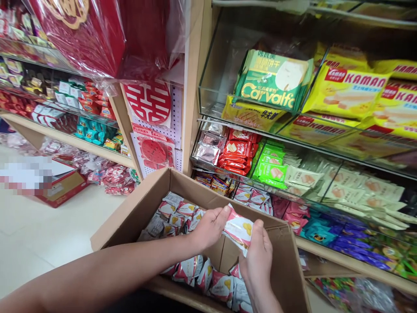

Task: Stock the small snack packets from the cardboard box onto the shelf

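Left hand (210,230) is closed on one end of a white-and-pink packet (239,229); right hand (260,252) pinches the other end, thumb uppermost; packet is held over an open cardboard box (130,213), where similar packets (220,284) lie; a stocked shelf (358,265) stands just beyond

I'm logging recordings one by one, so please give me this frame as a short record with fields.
left hand: holds the left end of a packet
right hand: holds its right end
held over: open cardboard box
box contents: similar packets
upper right shelf: green pack, yellow packs
floor, left: red box, partly pixelated
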A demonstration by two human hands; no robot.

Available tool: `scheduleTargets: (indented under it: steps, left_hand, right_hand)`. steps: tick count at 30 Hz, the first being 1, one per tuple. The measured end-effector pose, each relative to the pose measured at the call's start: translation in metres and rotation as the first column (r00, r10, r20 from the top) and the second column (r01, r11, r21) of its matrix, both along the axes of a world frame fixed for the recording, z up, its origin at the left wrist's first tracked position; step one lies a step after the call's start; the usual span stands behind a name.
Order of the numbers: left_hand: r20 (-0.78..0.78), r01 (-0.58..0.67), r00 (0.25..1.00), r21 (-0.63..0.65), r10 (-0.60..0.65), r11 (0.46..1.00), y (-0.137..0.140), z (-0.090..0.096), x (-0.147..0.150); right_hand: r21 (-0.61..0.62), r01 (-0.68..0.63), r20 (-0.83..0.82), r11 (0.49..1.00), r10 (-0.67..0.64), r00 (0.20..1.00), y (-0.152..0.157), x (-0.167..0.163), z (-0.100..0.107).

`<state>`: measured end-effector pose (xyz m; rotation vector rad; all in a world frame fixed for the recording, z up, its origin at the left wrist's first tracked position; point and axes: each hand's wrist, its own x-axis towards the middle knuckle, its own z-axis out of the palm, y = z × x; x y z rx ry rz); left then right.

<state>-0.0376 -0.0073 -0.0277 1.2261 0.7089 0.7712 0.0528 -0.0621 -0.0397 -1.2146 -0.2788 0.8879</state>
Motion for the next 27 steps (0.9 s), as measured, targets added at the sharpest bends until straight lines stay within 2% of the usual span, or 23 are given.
scheduleTargets:
  steps: [4, 8, 12, 14, 16, 17, 18, 20, 21, 22, 24, 25, 27]
  left_hand:
    - [0.043, 0.003, 0.999, -0.093, 0.001, 0.996, -0.004, -0.005, 0.003]
    - [-0.007, -0.007, 1.000, -0.042, 0.007, 0.999, 0.000, -0.015, 0.001]
    - [-0.108, -0.051, 0.992, 0.099, 0.061, 0.994, 0.003, -0.022, -0.002]
    - [-0.155, -0.026, 0.987, 0.153, 0.050, 0.988, 0.004, -0.018, -0.004]
    - [-0.264, 0.068, 0.964, 0.272, 0.006, 0.960, 0.009, -0.006, -0.006]
    - [-0.341, 0.134, 0.940, 0.384, 0.005, 0.914, 0.014, 0.001, -0.007]
    - [-0.427, 0.214, 0.904, 0.509, 0.028, 0.833, 0.021, 0.008, -0.009]
    - [-0.529, 0.354, 0.829, 0.749, 0.182, 0.560, 0.038, 0.020, -0.012]
    - [-0.564, 0.419, 0.784, 0.789, 0.260, 0.450, 0.047, 0.022, -0.013]
    - [-0.590, 0.461, 0.732, 0.798, 0.341, 0.389, 0.055, 0.022, -0.015]
    - [-0.656, 0.550, 0.617, 0.755, 0.435, 0.357, 0.065, 0.017, -0.018]
    - [-0.685, 0.586, 0.571, 0.726, 0.452, 0.359, 0.067, 0.012, -0.020]
    - [-0.730, 0.647, 0.526, 0.677, 0.437, 0.352, 0.063, 0.005, -0.023]
  right_hand:
    - [-0.050, 0.024, -0.066, 0.998, -0.027, 0.997, -0.002, -0.002, -0.004]
    - [-0.041, -0.030, -0.034, 0.999, 0.029, 0.999, -0.002, 0.002, -0.013]
    - [-0.064, -0.235, 0.120, 0.970, 0.241, 0.963, -0.010, 0.016, -0.022]
    - [-0.086, -0.390, 0.204, 0.917, 0.399, 0.894, -0.015, 0.027, -0.022]
    - [-0.126, -0.495, 0.258, 0.860, 0.510, 0.821, -0.018, 0.043, -0.018]
    - [-0.149, -0.508, 0.292, 0.848, 0.528, 0.797, -0.018, 0.054, -0.015]
    - [-0.172, -0.485, 0.346, 0.857, 0.514, 0.785, -0.016, 0.066, -0.012]
    - [-0.211, -0.350, 0.507, 0.913, 0.408, 0.759, -0.011, 0.096, -0.007]
    - [-0.229, -0.256, 0.600, 0.939, 0.343, 0.722, -0.007, 0.113, -0.005]
    - [-0.251, -0.166, 0.688, 0.954, 0.297, 0.662, -0.002, 0.129, -0.005]
    - [-0.327, -0.037, 0.817, 0.944, 0.302, 0.491, 0.008, 0.158, -0.007]
    - [-0.381, -0.005, 0.847, 0.924, 0.351, 0.399, 0.014, 0.170, -0.010]
    - [-0.491, 0.006, 0.846, 0.871, 0.476, 0.241, 0.029, 0.187, -0.015]
